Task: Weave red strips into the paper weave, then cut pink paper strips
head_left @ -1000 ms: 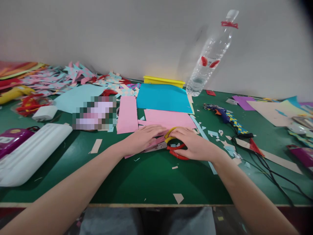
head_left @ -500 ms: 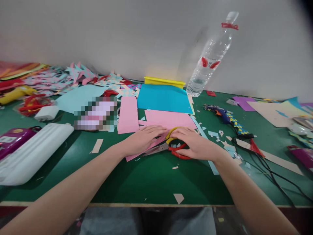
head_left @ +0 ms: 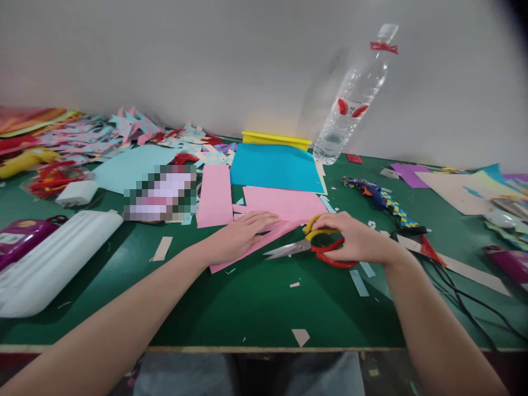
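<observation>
My left hand (head_left: 237,234) lies flat with its fingers stretched out, pressing on a narrow pink paper strip (head_left: 282,230) that slants up to the right. My right hand (head_left: 355,237) grips the scissors (head_left: 307,246) by their yellow and red handles. The blades point left over the green tabletop, apart from the strip, and look closed or nearly so. Just behind my hands is a larger pink sheet (head_left: 284,201). A pink rectangle of paper (head_left: 215,195) lies to the left of it, and blue paper (head_left: 274,166) lies farther back.
A clear bottle (head_left: 348,104) leans against the wall. At left lie a phone (head_left: 160,192), a long white case (head_left: 61,261) and a heap of paper strips (head_left: 82,135). A glue gun (head_left: 377,198) with black cables (head_left: 457,294) lies at right, near paper scraps (head_left: 359,283).
My right hand has moved right with the scissors, drawing the blades away from the pink strip near my left hand. My left hand has stayed in place.
</observation>
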Demonstrator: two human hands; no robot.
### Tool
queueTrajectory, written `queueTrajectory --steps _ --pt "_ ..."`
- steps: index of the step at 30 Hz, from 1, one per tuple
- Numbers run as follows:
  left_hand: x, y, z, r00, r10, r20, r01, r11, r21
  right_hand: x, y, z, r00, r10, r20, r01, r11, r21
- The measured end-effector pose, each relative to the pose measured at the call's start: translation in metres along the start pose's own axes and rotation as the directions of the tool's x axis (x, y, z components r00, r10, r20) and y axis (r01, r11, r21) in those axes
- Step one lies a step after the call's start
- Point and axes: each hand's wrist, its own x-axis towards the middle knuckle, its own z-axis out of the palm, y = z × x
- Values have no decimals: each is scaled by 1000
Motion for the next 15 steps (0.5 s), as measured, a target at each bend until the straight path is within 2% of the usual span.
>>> queueTrajectory --steps 2,4,5,7,9,11,13,15 --pt "0 2 -3 999 -30 -33 28 998 -53 -6 10 -7 993 74 -90 -73 997 13" --pt "-1 5 -7 995 -57 -86 52 997 -60 -9 21 -11 951 146 -271 -133 989 67" --pt "-1 6 -9 992 -58 -112 54 998 -39 -9 26 -10 904 187 -384 -162 982 99" --pt "-1 9 -11 990 -37 -136 42 999 34 -7 37 -6 771 288 -568 -245 957 154" --pt "-3 12 -14 993 -5 -115 18 994 107 -3 44 0 643 398 -654 -365 910 195" --pt "-4 15 -15 997 10 -70 2 987 162 1 46 5 561 464 -685 -488 854 180" --pt "-5 17 -15 999 18 -36 -10 980 200 4 44 8 538 477 -695 -556 821 133" --pt "-6 17 -15 1000 20 -22 -15 975 220 5 40 9 550 457 -699 -563 821 94"
